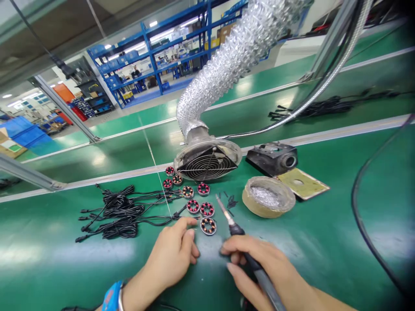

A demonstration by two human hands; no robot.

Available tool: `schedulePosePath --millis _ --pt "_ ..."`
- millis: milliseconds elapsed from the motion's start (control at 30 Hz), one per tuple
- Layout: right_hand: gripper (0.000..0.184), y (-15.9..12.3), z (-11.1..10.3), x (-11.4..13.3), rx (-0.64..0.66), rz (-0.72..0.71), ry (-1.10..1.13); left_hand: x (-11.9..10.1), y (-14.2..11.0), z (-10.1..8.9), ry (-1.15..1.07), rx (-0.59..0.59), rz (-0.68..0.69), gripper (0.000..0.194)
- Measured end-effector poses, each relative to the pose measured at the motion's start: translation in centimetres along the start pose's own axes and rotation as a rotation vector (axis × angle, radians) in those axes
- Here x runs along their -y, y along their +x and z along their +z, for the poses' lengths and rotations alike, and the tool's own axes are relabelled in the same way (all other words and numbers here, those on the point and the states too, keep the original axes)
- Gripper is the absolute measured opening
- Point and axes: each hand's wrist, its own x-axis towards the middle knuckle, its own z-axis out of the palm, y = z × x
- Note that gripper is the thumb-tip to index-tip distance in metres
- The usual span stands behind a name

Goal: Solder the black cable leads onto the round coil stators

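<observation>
My right hand (pixel 259 263) is wrapped round the dark handle of a soldering iron (pixel 236 229), its metal tip pointing up and away over the bench. At the middle of the bench, my left hand (pixel 175 250) has curled fingers with thumb and index close together; a thin sliver shows near them, too small to name. Just beyond those fingertips lies a ring-shaped motor stator (pixel 208 226) with copper-coloured coils. Several more stators, some with red parts, lie behind it, including one stator (pixel 206 209) close by. Black cables (pixel 121 216) lie bundled left of them, some leading to the stators.
A fume extractor fan (pixel 209 164) hangs on a silver flexible duct (pixel 223 60). To the right are a round tub (pixel 268 198), a yellow sponge tray (pixel 303 183) and a black iron stand (pixel 272 160). Small black tubes (pixel 231 201) lie near the tip. A cable (pixel 356 194) curves at far right.
</observation>
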Motion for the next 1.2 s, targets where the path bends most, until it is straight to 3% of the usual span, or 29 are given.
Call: schedulePosePath --millis 133,433,567,767,867,1000,1100,1200 --pt "0.029 0.6 0.4 -1.4 -0.043 0.022 -0.162 -0.6 -0.5 0.4 0.205 0.0 0.094 0.041" --pt "0.048 0.3 0.1 -1.0 0.217 0.066 -0.055 -1.3 -0.9 0.6 0.394 0.05 0.128 0.022" --pt "0.042 0.3 0.4 -1.1 0.278 0.048 -0.026 -0.7 -1.4 1.2 0.422 0.024 0.258 0.015" --pt "0.037 0.3 0.7 -1.4 0.262 0.045 -0.013 0.4 -1.4 2.1 0.379 0.059 0.404 0.017" --pt "0.039 0.1 0.7 -1.4 0.264 0.072 0.016 0.2 -1.2 1.7 0.293 0.058 0.348 0.018" --pt "0.043 -0.1 0.6 -1.4 0.233 0.085 0.001 -0.1 -0.9 0.2 0.088 0.134 0.146 0.016" --pt "0.043 -0.1 0.5 -1.2 0.202 0.086 -0.066 -0.2 -0.7 -0.4 -0.06 0.123 0.026 0.027" --pt "0.033 0.0 0.5 -0.9 0.178 0.02 -0.154 -0.6 -0.8 0.0 0.075 0.104 -0.024 0.032"
